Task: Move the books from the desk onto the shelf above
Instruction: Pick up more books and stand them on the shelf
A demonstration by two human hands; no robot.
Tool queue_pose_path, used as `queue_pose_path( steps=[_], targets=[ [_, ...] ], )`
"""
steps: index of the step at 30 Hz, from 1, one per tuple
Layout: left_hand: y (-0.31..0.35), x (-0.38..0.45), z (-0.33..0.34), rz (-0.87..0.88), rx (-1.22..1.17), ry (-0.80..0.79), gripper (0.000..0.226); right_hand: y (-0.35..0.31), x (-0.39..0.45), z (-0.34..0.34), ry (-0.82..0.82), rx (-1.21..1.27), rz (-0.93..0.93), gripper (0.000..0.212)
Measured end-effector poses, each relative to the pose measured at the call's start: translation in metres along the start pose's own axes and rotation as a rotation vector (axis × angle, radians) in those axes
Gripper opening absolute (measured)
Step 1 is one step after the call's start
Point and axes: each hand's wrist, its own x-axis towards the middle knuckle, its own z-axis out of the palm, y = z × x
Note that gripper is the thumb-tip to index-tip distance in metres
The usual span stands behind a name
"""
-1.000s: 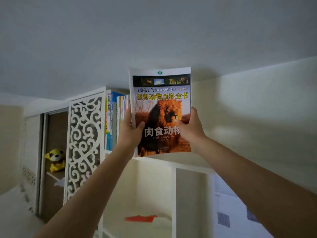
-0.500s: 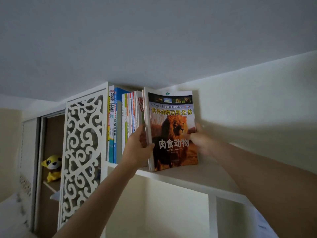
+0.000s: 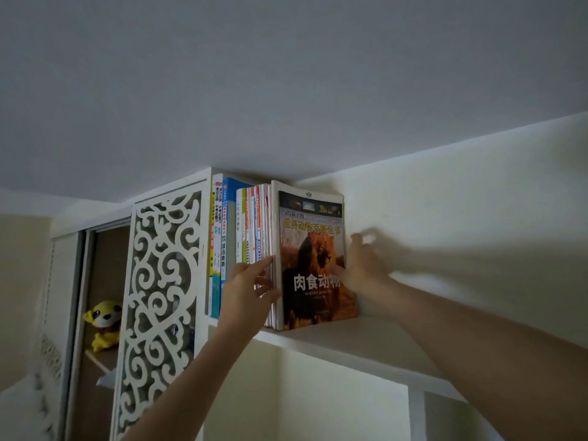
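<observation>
- A grey ceiling (image 3: 286,74) met a pale cream wall (image 3: 461,202) in dim light.
- A white fretwork panel (image 3: 162,297) stood left.
- A yellow plush toy (image 3: 103,323) sat in the cupboard (image 3: 95,361).

White shelf (image 3: 366,343) high up just under the ceiling, a row of upright books (image 3: 251,227) standing on it against a white fretwork side panel (image 3: 162,300), lion-cover book (image 3: 313,259) upright at the row's right end
</observation>
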Motion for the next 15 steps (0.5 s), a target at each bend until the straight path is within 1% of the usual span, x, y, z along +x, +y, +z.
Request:
queue_pose_path(
  steps=[2,4,5,7,9,11,13,15],
  targets=[
    [0.0,-0.001,0.0,-0.006,0.065,0.002,0.063,-0.013,-0.006,-0.001,-0.107,0.079,-0.112,0.084],
    [0.001,-0.003,-0.002,0.002,0.099,-0.02,0.067,-0.027,-0.012,0.004,-0.272,0.132,-0.159,0.096],
    [0.002,-0.005,-0.003,0.011,0.112,-0.031,0.069,-0.032,-0.014,0.009,-0.33,0.126,-0.155,0.103],
    [0.002,-0.008,-0.004,0.029,0.136,-0.054,0.071,-0.039,-0.018,0.022,-0.388,0.071,-0.097,0.114],
    [0.002,-0.009,-0.004,0.047,0.175,-0.072,0.073,-0.038,-0.018,0.031,-0.399,0.073,-0.07,0.115],
    [0.003,-0.006,-0.002,0.076,0.233,-0.088,0.072,-0.034,-0.02,0.034,-0.34,0.088,-0.082,0.113],
    [0.006,-0.005,0.0,0.089,0.285,-0.097,0.072,-0.027,-0.019,0.039,-0.289,0.106,-0.112,0.116],
    [0.005,-0.006,0.001,0.093,0.29,-0.112,0.074,-0.02,-0.021,0.041,-0.282,0.101,-0.12,0.121]
  ],
)
